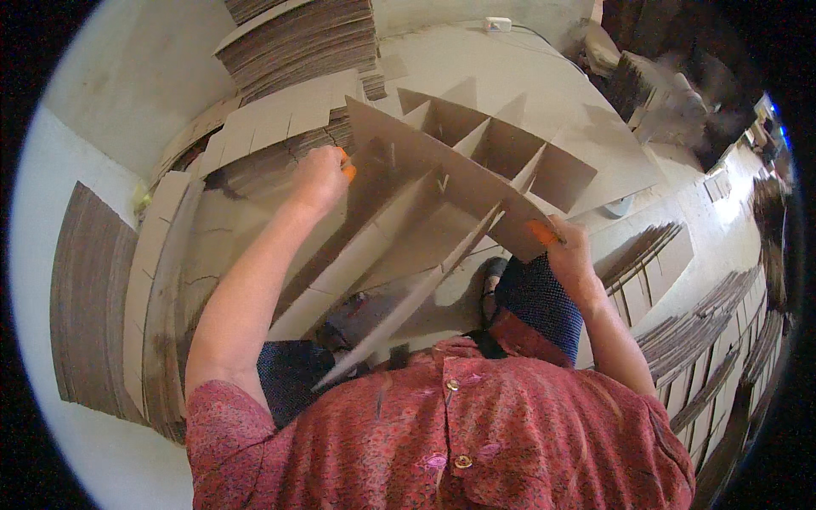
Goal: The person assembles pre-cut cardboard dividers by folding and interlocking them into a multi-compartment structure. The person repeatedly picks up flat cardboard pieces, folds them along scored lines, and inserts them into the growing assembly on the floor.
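A cardboard divider [463, 174], made of strips slotted crosswise, is held up in front of me. My left hand [320, 182] is closed at the left end of its long strip. My right hand [568, 253] pinches the right end of the same strip. Orange coverings show on fingers of both hands. Beyond the long strip, shorter pieces form open square cells. Two long cross strips [361, 255] slant from it down toward my lap. The fingertips behind the board are hidden.
A tall stack of flat cardboard [302, 51] stands at the back. Slotted sheets [272, 119] lie on another pile at left, beside an upright bundle [93, 297]. Several slotted strip bundles [705, 314] fill the right side. A white box-like object [497, 25] with a cord sits far back.
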Motion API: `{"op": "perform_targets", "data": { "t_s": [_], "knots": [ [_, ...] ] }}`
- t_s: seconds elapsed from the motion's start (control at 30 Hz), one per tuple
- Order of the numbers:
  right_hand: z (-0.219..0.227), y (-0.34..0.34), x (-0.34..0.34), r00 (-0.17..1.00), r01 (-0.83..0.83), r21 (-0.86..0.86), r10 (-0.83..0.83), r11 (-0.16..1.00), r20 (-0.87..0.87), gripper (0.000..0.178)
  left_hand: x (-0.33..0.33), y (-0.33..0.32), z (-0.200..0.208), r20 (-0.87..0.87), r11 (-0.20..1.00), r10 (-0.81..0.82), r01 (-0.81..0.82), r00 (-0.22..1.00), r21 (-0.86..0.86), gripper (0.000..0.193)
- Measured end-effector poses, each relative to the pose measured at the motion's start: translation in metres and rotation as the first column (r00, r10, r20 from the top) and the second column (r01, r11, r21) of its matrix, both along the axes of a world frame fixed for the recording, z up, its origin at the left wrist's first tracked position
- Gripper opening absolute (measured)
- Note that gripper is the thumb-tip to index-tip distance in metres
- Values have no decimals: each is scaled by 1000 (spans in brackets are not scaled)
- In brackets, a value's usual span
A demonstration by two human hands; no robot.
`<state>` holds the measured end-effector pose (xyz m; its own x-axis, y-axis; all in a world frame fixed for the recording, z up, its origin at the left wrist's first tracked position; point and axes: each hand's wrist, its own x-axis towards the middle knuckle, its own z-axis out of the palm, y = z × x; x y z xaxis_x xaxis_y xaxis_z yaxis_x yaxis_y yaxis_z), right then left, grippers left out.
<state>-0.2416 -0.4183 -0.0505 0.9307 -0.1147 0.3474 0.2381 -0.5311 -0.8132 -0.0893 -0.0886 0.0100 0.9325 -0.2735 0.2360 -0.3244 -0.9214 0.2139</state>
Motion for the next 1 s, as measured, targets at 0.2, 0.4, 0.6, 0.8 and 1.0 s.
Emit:
{"op": "perform_targets", "data": {
  "t_s": [0.2, 0.4, 0.6, 0.8, 1.0],
  "knots": [
    [4, 5, 17, 1000, -10, -153, 8, 988, -13, 6, 13, 6, 1, -154, 965, -100, 58, 983, -256, 24],
    [-15, -1, 49, 999, 28, -142, -25, 989, 20, 12, 60, 55, -3, 233, 987, 125, -145, 964, 67, 49],
    [3, 11, 58, 985, 50, -96, -33, 994, 169, 23, 95, 65, 2, 182, 953, 237, -265, 954, 150, 19],
    [62, 45, 46, 996, -87, 278, 83, 957, 25, 39, 18, 12, 27, 563, 932, -260, 356, 784, -65, 25],
    [73, 69, 51, 969, -197, 632, 248, 749, 8, 25, -79, -36, 26, 500, 675, -647, 737, 576, 23, 31]
  ]
}}
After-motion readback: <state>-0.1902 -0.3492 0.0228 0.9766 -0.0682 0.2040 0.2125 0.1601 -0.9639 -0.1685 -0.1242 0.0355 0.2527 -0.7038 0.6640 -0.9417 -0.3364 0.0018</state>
